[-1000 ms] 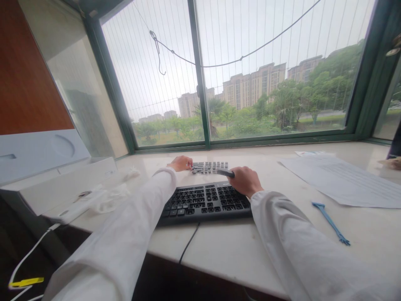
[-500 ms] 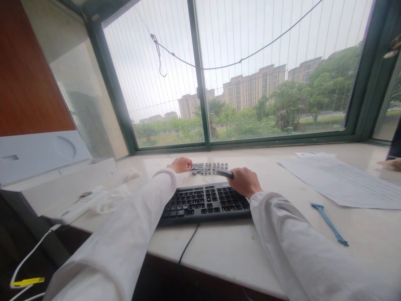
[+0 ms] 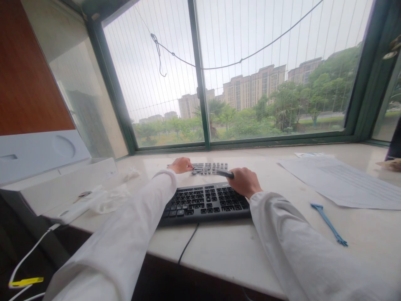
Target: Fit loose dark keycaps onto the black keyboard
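My left hand [image 3: 181, 165] reaches past the keyboard, fingers pinched at the left end of several rows of loose dark keycaps [image 3: 210, 168]. A small dark keycap seems to be at its fingertips. My right hand [image 3: 246, 182] is closed around a short dark bar-like tool [image 3: 224, 173], whose tip points left over the near right of the keycaps. Below both hands lies a black keyboard [image 3: 206, 202], with most of its keycaps off and a few still on at the lower left. My left sleeve hides its left end.
A blue plastic tool [image 3: 329, 225] lies at right, near printed paper sheets [image 3: 341, 179]. At left stand an open white box [image 3: 69, 184] and crumpled clear plastic [image 3: 112, 200]. The keyboard's cable [image 3: 189, 243] hangs over the desk's front edge. A window [image 3: 244, 83] is behind.
My left fingers have shifted very slightly at the left end of the keycap rows. My right hand and the dark tool stay in place.
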Demonstrator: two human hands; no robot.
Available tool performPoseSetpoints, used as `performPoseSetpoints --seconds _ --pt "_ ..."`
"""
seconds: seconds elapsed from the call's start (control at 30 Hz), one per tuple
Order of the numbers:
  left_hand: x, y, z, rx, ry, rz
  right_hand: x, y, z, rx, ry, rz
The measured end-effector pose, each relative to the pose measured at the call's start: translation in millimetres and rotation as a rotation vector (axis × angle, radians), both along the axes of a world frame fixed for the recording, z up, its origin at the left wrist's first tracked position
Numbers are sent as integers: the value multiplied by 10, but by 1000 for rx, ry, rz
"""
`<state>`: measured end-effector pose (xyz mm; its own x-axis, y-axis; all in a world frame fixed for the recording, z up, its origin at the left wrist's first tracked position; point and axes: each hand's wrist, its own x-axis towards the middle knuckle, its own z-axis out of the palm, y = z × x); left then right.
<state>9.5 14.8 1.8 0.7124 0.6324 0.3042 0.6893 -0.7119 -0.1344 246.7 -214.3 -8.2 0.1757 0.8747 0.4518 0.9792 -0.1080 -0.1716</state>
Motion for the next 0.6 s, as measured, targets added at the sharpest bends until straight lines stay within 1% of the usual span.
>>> performPoseSetpoints --seconds 0.2,0.37,0.6 --pt "-19 2 -6 6 -33 -34 -9 -2 3 4 -3 0" --pt "-20 6 -26 11 -53 -33 -10 -11 9 -12 7 -4" --pt "-38 55 -42 2 -18 -35 -11 -8 7 -8 -4 -10"
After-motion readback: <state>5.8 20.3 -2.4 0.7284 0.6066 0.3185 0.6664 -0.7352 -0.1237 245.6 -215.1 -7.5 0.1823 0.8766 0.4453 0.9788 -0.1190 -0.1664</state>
